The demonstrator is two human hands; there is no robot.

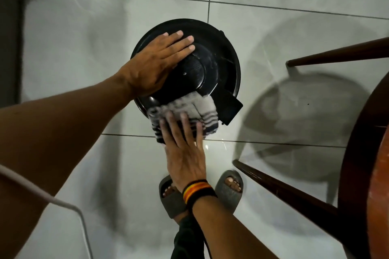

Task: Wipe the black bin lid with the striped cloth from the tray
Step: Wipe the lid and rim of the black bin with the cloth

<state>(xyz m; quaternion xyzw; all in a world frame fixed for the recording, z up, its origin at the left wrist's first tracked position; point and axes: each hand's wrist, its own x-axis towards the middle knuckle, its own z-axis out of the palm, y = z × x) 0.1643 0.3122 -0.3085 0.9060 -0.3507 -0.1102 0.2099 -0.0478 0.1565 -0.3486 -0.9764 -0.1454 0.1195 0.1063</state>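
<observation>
The round black bin lid (212, 65) sits on top of the bin on a grey tiled floor, seen from above. My left hand (155, 63) lies flat on the lid's left half, fingers spread and pointing right. The striped grey, white and dark cloth (195, 109) is folded over the lid's near rim, blurred by motion. My right hand (185, 147) presses flat on the cloth with fingers extended; a striped wristband is on that wrist. The lid's near edge is hidden under the cloth.
A dark wooden stool (362, 153) with slanted legs stands at the right, close to the bin. My feet in grey slippers (230, 187) stand just below the bin. A white cable (69, 208) runs across the lower left. A dark wall edge (10, 38) is at the left.
</observation>
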